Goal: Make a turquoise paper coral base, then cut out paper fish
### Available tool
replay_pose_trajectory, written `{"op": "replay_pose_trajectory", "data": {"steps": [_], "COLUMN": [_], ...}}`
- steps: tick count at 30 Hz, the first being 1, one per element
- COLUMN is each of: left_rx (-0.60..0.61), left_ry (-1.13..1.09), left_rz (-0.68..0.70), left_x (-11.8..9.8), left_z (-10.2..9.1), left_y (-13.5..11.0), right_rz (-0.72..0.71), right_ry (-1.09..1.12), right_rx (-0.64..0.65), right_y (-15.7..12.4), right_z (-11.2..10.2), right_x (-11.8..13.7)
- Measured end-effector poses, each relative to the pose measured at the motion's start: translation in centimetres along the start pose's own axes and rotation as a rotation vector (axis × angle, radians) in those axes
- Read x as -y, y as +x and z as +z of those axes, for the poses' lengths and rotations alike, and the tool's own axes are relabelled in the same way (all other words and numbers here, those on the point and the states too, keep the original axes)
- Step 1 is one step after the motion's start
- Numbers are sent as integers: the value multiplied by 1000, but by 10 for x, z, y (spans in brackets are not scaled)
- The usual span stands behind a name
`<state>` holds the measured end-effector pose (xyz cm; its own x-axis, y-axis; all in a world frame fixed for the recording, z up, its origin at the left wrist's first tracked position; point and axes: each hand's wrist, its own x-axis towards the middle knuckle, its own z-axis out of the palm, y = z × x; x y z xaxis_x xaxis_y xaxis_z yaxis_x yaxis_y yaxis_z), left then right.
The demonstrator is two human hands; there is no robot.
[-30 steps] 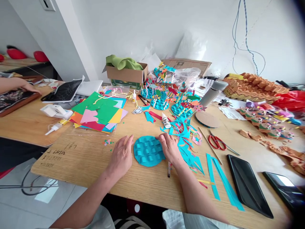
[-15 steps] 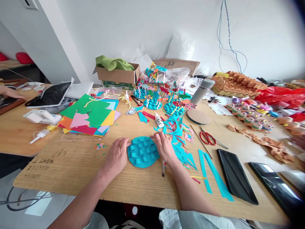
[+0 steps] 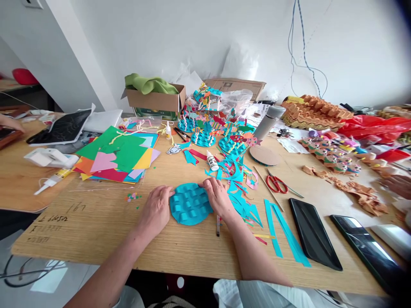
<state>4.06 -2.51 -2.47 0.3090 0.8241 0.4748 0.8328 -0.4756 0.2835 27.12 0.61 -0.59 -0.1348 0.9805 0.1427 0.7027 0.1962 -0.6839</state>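
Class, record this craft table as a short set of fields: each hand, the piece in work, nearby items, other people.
Left hand: on the left edge of the disc
Right hand: on the upper right edge of the disc
Piece: round turquoise paper disc with raised woven strips, flat on the light wooden table
Nearby: white glue bottle, red-handled scissors, long turquoise paper strips
Other people: a co-worker's hand at the far left
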Motion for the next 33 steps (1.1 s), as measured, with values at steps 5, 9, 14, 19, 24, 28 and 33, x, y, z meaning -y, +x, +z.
{"op": "replay_pose_trajectory", "data": {"steps": [5,9,14,19,24,28,33], "left_rx": [4,19,15,39,37,38,23], "left_ry": [-5,-14,-2,-1,-10,-13,-5], "left_rz": [4,1,-3,3,2,9,22], "left_x": [0,0,-1,-2,-1,0,1], "left_z": [1,1,0,-2,-1,1,2], "left_y": [-2,-3,-3,-3,-3,-4,-4], "right_rz": [36,55,50,38,18,15,11], "right_ry": [99,133,72,3,-93,-166,-58], "right_rx": [-129,-162,-159,-128,-47,-12,-60], "right_y": [-2,-3,-3,-6,-6,-6,-8], "right_z": [-7,-11,-14,-17,-15,-15,-22], "right_x": [-1,-2,-1,-1,0,0,1]}}
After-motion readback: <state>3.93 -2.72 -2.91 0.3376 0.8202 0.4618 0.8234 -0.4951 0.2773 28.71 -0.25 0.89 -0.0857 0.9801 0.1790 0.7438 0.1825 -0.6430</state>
